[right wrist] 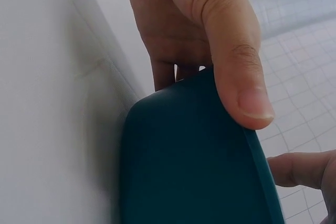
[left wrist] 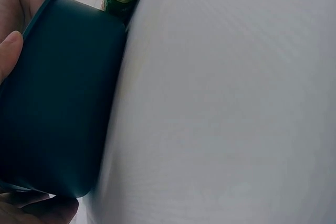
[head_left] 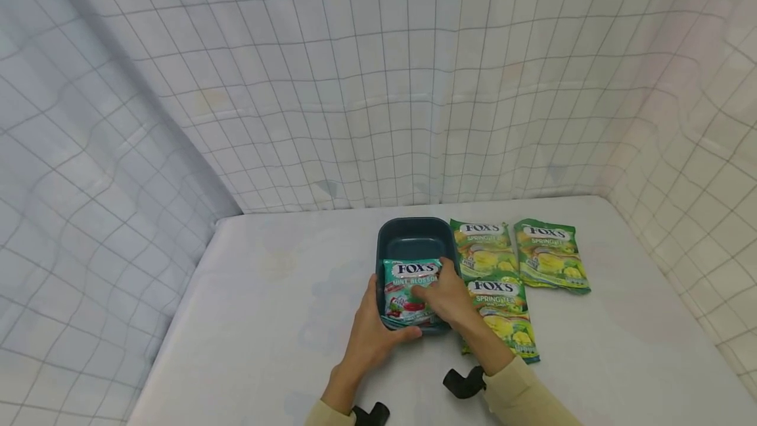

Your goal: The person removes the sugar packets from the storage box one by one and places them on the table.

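Note:
A dark teal rectangular container point(head_left: 418, 219) stands on the white table. Its near part holds a teal Fox's Mint Blossom candy bag point(head_left: 402, 288), face up. My left hand point(head_left: 369, 334) grips the near left corner of the container, thumb along the near wall and fingers along the left side. The left wrist view shows that thumb point(left wrist: 9, 56) on the container wall point(left wrist: 63, 98). My right hand point(head_left: 446, 294) holds the candy bag by its right part, thumb across its face; the other fingers are partly hidden. In the right wrist view, the left hand point(right wrist: 205, 35) grips the container point(right wrist: 189, 150).
Green Fox's Spring Tea bags lie right of the container: one at the back point(head_left: 481, 248), one farther right point(head_left: 551, 255), one nearer point(head_left: 503, 314), partly under the right forearm. Grid-patterned white cloth point(head_left: 384, 84) encloses the table on the back and sides.

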`<state>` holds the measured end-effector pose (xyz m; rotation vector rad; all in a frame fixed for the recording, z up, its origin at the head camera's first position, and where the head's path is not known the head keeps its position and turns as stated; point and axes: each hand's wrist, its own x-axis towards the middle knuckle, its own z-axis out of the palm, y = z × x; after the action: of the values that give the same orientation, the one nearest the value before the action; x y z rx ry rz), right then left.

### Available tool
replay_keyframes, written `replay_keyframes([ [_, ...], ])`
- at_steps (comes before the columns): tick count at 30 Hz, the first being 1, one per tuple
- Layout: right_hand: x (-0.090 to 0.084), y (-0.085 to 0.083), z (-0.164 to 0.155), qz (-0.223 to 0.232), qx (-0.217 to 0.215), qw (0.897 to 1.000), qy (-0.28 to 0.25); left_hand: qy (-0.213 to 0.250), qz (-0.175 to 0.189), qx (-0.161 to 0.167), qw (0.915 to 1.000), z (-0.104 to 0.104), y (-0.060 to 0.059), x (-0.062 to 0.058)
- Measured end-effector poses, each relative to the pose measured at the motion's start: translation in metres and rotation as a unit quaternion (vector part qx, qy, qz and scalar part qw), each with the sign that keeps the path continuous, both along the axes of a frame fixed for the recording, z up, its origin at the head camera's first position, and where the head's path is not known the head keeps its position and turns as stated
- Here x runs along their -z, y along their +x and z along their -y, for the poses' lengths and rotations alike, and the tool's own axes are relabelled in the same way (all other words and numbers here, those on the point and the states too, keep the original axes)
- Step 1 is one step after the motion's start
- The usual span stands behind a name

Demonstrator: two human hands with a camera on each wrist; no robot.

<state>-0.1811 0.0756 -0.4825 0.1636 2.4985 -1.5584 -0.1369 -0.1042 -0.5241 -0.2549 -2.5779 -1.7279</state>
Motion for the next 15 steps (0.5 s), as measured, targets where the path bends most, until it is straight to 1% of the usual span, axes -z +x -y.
replay_keyframes([
  [10,-0.0018,-0.0007,0.0011,0.015,0.012,0.999,-0.041,0.014,0.001,0.006,0.9999,-0.0004,0.0005,-0.0017],
  [15,-0.0022,-0.0004,-0.0004,0.016,0.003,1.000,-0.021,0.010,-0.006,0.008,0.9999,-0.0005,-0.0003,-0.0011],
])
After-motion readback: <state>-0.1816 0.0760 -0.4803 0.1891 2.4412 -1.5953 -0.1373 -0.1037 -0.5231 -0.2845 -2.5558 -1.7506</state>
